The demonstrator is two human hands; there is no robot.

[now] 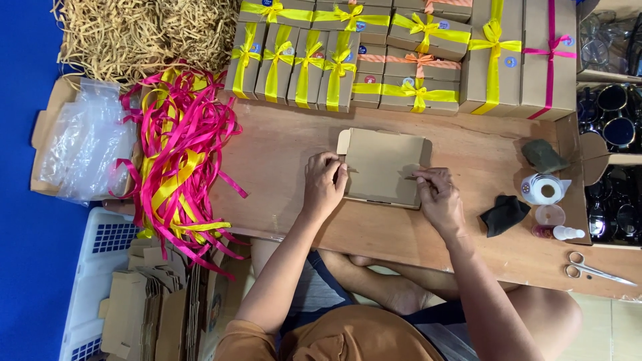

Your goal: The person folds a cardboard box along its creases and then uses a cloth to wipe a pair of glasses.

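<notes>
Your crossed legs (401, 287) sit closest, tucked under the long wooden work board (281, 160). Across its far edge stand rows of finished brown cardboard boxes tied with yellow and pink ribbon (374, 57), so much of the work looks done. Beside them lies a loose heap of pink and yellow ribbon strips (177, 154). At the board's centre rests the plain brown cardboard box (384, 167), unribboned and not yet closed up. Your left hand (324, 187) pinches its left edge flap; your right hand (438, 197) pinches its right edge. Small steel scissors (592, 267) lie unused to your right.
</notes>
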